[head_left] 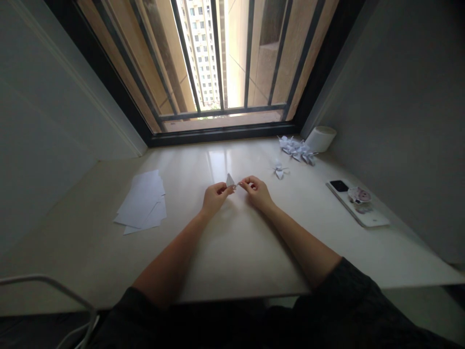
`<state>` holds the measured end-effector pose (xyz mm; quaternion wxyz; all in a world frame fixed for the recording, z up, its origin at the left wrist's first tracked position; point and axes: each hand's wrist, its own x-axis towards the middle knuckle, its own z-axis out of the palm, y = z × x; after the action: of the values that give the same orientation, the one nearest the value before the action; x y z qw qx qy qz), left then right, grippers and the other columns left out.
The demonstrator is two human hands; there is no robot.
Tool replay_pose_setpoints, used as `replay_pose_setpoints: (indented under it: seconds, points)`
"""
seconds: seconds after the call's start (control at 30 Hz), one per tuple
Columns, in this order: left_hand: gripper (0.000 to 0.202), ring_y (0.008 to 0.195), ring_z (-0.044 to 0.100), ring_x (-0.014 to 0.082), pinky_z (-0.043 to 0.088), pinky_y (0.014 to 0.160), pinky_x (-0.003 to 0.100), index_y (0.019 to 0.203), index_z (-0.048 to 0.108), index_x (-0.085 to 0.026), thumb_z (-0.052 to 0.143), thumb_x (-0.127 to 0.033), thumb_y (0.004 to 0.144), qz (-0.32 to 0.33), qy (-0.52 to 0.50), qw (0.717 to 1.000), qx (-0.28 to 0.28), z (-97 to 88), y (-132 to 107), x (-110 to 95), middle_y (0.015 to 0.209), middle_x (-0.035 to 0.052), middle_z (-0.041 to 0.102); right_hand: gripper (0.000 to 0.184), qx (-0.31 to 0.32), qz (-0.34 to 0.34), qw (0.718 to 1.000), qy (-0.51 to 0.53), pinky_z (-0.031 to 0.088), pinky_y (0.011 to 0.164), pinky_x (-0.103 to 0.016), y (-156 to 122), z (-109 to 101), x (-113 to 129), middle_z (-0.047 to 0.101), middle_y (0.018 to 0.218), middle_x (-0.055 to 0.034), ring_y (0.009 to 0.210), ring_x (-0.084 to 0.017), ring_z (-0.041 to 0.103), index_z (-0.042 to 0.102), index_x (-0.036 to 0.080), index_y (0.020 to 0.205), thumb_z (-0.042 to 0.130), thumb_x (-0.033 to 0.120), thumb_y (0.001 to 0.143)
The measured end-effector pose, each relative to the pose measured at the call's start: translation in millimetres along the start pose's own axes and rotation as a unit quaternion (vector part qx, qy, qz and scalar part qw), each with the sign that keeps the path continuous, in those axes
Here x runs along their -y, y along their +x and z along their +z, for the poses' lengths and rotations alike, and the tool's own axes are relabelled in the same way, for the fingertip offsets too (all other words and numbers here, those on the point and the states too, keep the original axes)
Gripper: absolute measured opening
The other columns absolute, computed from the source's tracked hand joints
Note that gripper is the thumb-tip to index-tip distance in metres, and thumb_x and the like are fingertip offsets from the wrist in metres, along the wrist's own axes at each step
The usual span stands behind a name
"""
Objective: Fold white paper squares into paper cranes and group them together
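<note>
A small folded piece of white paper, pointed at the top, is held just above the middle of the sill. My left hand pinches its body between thumb and fingers. On its right side, my right hand has thumb and forefinger closed on a thin tip of the same paper. The fingers cover most of its lower part. One finished paper crane lies to the right, beyond my right hand.
Several paper cranes are heaped at the back right against a white cylindrical object. White paper sheets lie at left. A phone rests at right. A pale cable curves across the front left, and a barred window stands behind.
</note>
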<state>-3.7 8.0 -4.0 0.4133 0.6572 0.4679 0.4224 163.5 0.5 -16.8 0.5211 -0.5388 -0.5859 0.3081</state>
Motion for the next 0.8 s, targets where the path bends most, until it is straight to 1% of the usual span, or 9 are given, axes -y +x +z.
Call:
replay_pose_setpoints:
  seconds: [0.1,0.2,0.3,0.4,0.47,0.57,0.67,0.73,0.8]
  points:
    - [0.038,0.050,0.047,0.0095,0.031,0.048,0.022,0.060,0.063,-0.015,0.063,-0.052,0.072,0.006,0.026,1.000,-0.001,-0.5,0,-1,0.056,-0.0008,0.058,0.024,0.006,-0.013,1.000,-0.002,0.041,0.060,-0.027,-1,-1,3,0.063,0.075,-0.0023,0.069,-0.015,0.055,0.063,0.019,0.069,0.060,0.043,0.076]
    - [0.038,0.052,0.049,0.0100,0.033,0.050,0.022,0.061,0.063,-0.016,0.063,-0.051,0.072,0.006,0.019,1.000,-0.003,0.0,0,-2,0.059,-0.0001,0.061,0.027,0.008,0.013,1.000,0.026,0.042,0.061,-0.027,-1,-2,6,0.064,0.077,-0.0024,0.069,-0.015,0.056,0.063,0.019,0.071,0.061,0.046,0.074]
    - [0.036,0.057,0.054,0.0117,0.037,0.055,0.022,0.063,0.064,-0.015,0.063,-0.050,0.072,0.001,-0.009,1.000,-0.008,1.0,0,-2,0.063,0.0016,0.064,0.033,-0.003,0.041,0.997,0.072,0.044,0.066,-0.028,0,-3,8,0.066,0.085,-0.0039,0.077,-0.017,0.058,0.066,0.020,0.083,0.055,0.051,0.077]
    - [0.035,0.059,0.055,0.0121,0.038,0.056,0.023,0.065,0.065,-0.016,0.063,-0.050,0.072,0.006,-0.008,1.000,-0.009,1.2,1,0,0.064,0.0017,0.065,0.037,0.019,0.039,0.995,0.090,0.046,0.071,-0.029,0,-3,9,0.068,0.093,-0.0053,0.087,-0.018,0.060,0.070,0.022,0.092,0.054,0.052,0.078]
    - [0.035,0.058,0.054,0.0117,0.038,0.056,0.022,0.067,0.066,-0.016,0.062,-0.050,0.073,0.014,0.009,1.000,-0.004,0.7,0,1,0.065,0.0010,0.064,0.034,0.048,0.033,0.995,0.085,0.046,0.068,-0.029,-1,-4,11,0.069,0.094,-0.0057,0.085,-0.019,0.061,0.072,0.022,0.090,0.061,0.051,0.074]
    - [0.034,0.058,0.053,0.0110,0.038,0.055,0.022,0.071,0.068,-0.016,0.061,-0.050,0.074,0.025,0.044,0.999,0.007,0.1,-1,3,0.065,-0.0001,0.064,0.031,0.071,0.028,0.993,0.087,0.046,0.062,-0.028,-3,-4,14,0.070,0.088,-0.0057,0.079,-0.019,0.062,0.074,0.022,0.080,0.067,0.050,0.069]
    - [0.035,0.058,0.053,0.0112,0.038,0.055,0.022,0.074,0.069,-0.017,0.060,-0.050,0.075,0.028,0.064,0.998,0.010,0.2,-2,1,0.065,-0.0009,0.063,0.029,0.063,0.025,0.993,0.096,0.045,0.061,-0.027,-3,-2,15,0.070,0.081,-0.0054,0.074,-0.018,0.062,0.074,0.021,0.073,0.069,0.049,0.068]
    - [0.034,0.060,0.055,0.0118,0.039,0.054,0.022,0.076,0.069,-0.017,0.061,-0.050,0.074,0.022,0.056,0.998,0.006,0.6,-3,-3,0.066,-0.0006,0.064,0.028,0.052,0.018,0.994,0.094,0.045,0.061,-0.027,-2,-2,14,0.069,0.079,-0.0056,0.074,-0.017,0.062,0.074,0.020,0.072,0.069,0.047,0.068]
    - [0.032,0.065,0.059,0.0133,0.042,0.057,0.022,0.082,0.070,-0.019,0.066,-0.049,0.070,0.011,0.033,0.999,0.001,0.8,-3,-7,0.075,0.0012,0.067,0.028,0.033,0.011,0.996,0.087,0.044,0.062,-0.026,-2,-2,13,0.069,0.080,-0.0059,0.076,-0.017,0.061,0.073,0.020,0.071,0.068,0.047,0.069]
